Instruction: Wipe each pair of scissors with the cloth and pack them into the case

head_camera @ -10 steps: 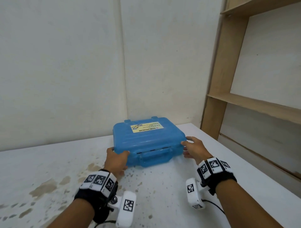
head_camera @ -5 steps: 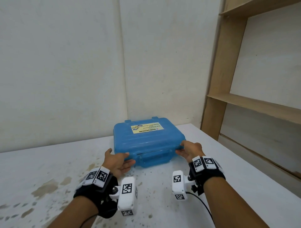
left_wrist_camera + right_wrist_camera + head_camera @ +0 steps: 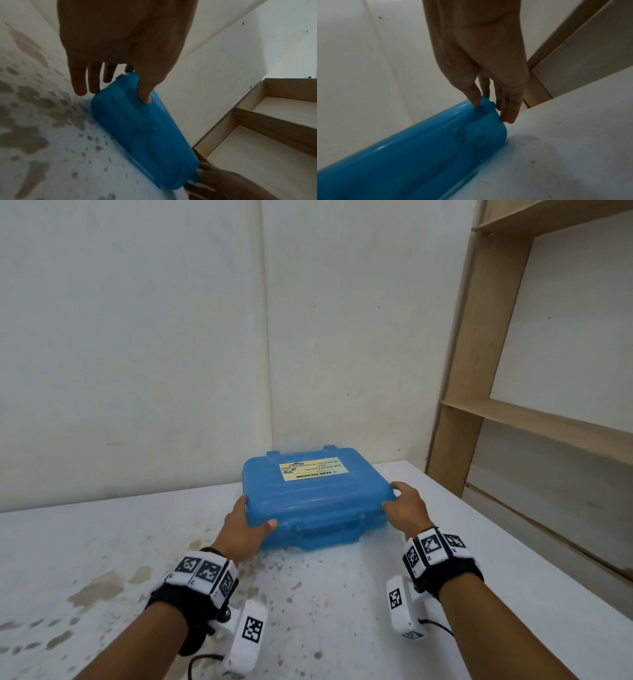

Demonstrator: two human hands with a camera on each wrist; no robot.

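We grip the closed blue plastic case [image 3: 317,501] on the counter [image 3: 342,611] between left hand [image 3: 245,530] and right hand [image 3: 406,508], fingers [image 3: 145,94] curled round both near corners.

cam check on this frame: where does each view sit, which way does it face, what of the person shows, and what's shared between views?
Head: on the head, faces forward and down at the blue case on the table; both forearms, left hand, right hand.
Left wrist: along the left hand toward the case; right hand at the far end.
Right wrist: along the right hand at the case's corner.
Shared: case, table, wooden shelf.
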